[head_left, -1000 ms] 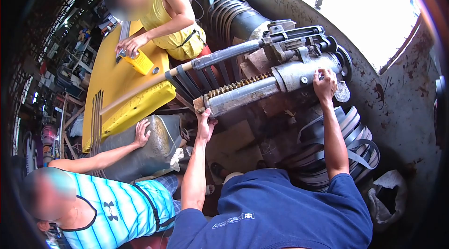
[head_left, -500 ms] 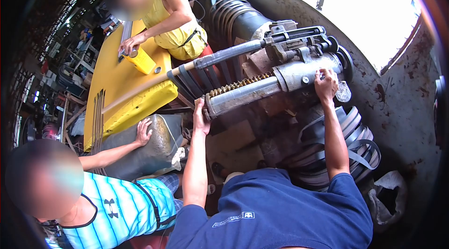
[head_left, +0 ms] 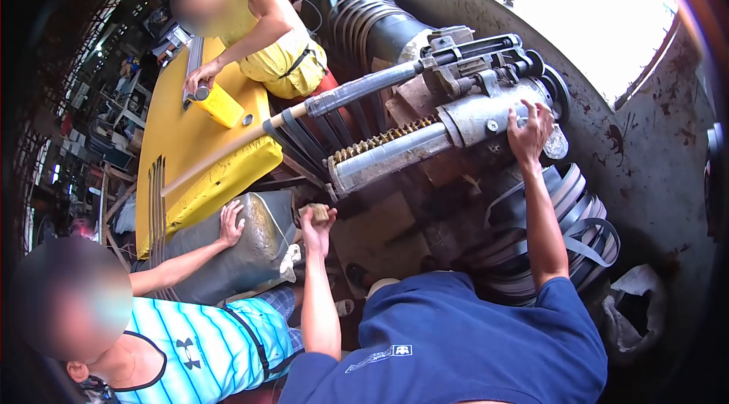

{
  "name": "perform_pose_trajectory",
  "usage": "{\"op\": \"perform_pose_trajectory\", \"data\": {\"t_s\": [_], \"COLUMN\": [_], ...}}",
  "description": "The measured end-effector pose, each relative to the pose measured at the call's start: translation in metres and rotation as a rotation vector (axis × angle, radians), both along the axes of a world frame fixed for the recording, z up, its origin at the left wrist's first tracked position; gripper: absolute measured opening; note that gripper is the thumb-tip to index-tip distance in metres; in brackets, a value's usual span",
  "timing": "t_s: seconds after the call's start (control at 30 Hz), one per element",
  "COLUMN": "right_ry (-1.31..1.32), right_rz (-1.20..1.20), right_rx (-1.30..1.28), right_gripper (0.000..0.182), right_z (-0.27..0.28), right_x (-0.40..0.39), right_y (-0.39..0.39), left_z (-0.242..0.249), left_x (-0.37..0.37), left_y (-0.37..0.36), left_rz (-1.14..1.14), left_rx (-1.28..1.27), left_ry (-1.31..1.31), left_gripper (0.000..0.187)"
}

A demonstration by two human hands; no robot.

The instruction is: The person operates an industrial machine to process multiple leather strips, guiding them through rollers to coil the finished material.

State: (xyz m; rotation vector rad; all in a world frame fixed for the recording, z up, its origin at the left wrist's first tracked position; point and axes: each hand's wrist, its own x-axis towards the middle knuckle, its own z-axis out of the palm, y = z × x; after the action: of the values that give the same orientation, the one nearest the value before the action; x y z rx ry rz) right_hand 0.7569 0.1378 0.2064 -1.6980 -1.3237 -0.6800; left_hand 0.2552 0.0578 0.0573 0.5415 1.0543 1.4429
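Observation:
My left hand (head_left: 315,235) is closed around a small brown block (head_left: 314,213), apart from the end of a long metal machine (head_left: 410,153). A row of brass-coloured ridges (head_left: 387,137) runs along the top of the machine's tube. My right hand (head_left: 534,134) is at the machine's thick grey housing (head_left: 474,117), fingers apart, close to the round wheel (head_left: 558,94) at its far end. A round, silvery knob (head_left: 557,143) sits just right of this hand.
A co-worker in yellow (head_left: 285,62) handles a yellow container (head_left: 220,105) on a yellow table (head_left: 175,123). At left, another person (head_left: 205,328) rests a hand on a dark wrapped bundle (head_left: 205,241). Coiled dark strips (head_left: 569,214) lie beneath my right arm.
My left hand has drawn back from the machine's end toward me and now shows a small brown block in its grip. My right hand stays by the housing, its fingers more spread.

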Motion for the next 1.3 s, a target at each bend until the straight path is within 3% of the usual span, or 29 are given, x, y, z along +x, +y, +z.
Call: {"op": "perform_pose_trajectory", "data": {"t_s": [0.07, 0.1, 0.13, 0.2, 0.23, 0.27, 0.33, 0.4, 0.43, 0.53, 0.57, 0.6, 0.7, 0.77, 0.83, 0.93, 0.97, 1.0, 1.07, 1.1, 1.13, 1.27, 1.3], "right_ry": [-0.055, -0.024, 0.011, 0.238, 0.198, 0.305, 0.601, 0.597, 0.556, 0.507, 0.571, 0.579, 0.524, 0.525, 0.488, 0.713, 0.696, 0.595, 0.674, 0.597, 0.517, 0.548, 0.544], "right_rz": [0.095, 0.380, 0.660, 1.183, 1.321, 1.423, 1.314, 1.316, 1.310, 1.323, 1.224, 1.179, 1.019, 0.848, 0.755, 0.701, 0.658, 0.541, 0.485, 0.411, 0.340, 0.429, 0.433], "right_rx": [0.169, 0.088, -0.003, -0.406, -0.515, -0.677, -0.591, -0.666, -0.654, -0.663, -0.805, -0.696, -0.291, -0.045, 0.168, 0.225, 0.174, 0.076, -0.075, -0.130, -0.184, -0.176, -0.082], "right_gripper": [0.027, 0.033, 0.039, 0.075, 0.090, 0.094, 0.083, 0.075, 0.067, 0.065, 0.063, 0.063, 0.060, 0.058, 0.051, 0.048, 0.050, 0.054, 0.059, 0.061, 0.063, 0.060, 0.056], "right_z": [0.019, 0.022, 0.022, 0.014, -0.005, -0.029, -0.047, -0.070, -0.064, -0.046, -0.047, -0.046, -0.026, -0.020, -0.005, 0.001, 0.005, 0.004, 0.007, 0.005, 0.006, 0.015, 0.009], "right_x": [-0.035, -0.057, -0.084, -0.144, -0.167, -0.188, -0.203, -0.192, -0.189, -0.182, -0.181, -0.177, -0.156, -0.124, -0.090, -0.041, -0.026, -0.011, -0.005, -0.006, -0.010, -0.019, -0.011], "right_y": [-0.028, -0.046, -0.070, -0.121, -0.137, -0.150, -0.168, -0.161, -0.161, -0.163, -0.167, -0.165, -0.147, -0.126, -0.100, -0.052, -0.036, -0.020, -0.001, 0.002, 0.006, -0.001, 0.002], "left_z": [0.026, 0.031, 0.036, 0.061, 0.060, 0.059, 0.064, 0.074, 0.086, 0.072, 0.068, 0.068, 0.095, 0.113, 0.099, 0.096, 0.094, 0.084, 0.072, 0.074, 0.074, 0.071, 0.070], "left_x": [0.019, 0.032, 0.048, 0.090, 0.109, 0.126, 0.137, 0.133, 0.132, 0.127, 0.123, 0.113, 0.078, 0.065, 0.067, 0.086, 0.095, 0.093, 0.089, 0.096, 0.097, 0.097, 0.096], "left_y": [-0.034, -0.049, -0.065, -0.083, -0.088, -0.092, -0.099, -0.096, -0.095, -0.092, -0.081, -0.080, -0.042, -0.018, 0.008, 0.030, 0.034, 0.038, 0.045, 0.044, 0.046, 0.046, 0.049], "left_rz": [-0.128, -0.195, -0.264, -0.399, -0.399, -0.399, -0.552, -0.709, -0.762, -0.854, -0.976, -0.944, -0.251, -0.101, -0.059, -0.061, 0.014, 0.012, 0.011, 0.095, 0.108, 0.180, 0.172], "left_rx": [0.027, -0.005, -0.046, -0.048, -0.061, -0.071, -0.175, -0.095, -0.108, -0.170, -0.101, -0.176, -0.367, -0.352, -0.311, -0.234, -0.245, -0.160, 0.007, 0.001, -0.007, -0.053, -0.067], "left_ry": [0.040, 0.025, 0.009, -0.014, -0.042, -0.071, -0.146, 0.009, 0.041, 0.344, 0.250, 0.213, 0.027, 0.107, 0.137, 0.150, 0.118, 0.110, 0.090, 0.084, 0.104, 0.145, 0.144], "left_gripper": [0.044, 0.046, 0.048, 0.052, 0.052, 0.053, 0.050, 0.050, 0.052, 0.059, 0.060, 0.069, 0.096, 0.111, 0.102, 0.087, 0.069, 0.064, 0.055, 0.042, 0.041, 0.039, 0.040]}}
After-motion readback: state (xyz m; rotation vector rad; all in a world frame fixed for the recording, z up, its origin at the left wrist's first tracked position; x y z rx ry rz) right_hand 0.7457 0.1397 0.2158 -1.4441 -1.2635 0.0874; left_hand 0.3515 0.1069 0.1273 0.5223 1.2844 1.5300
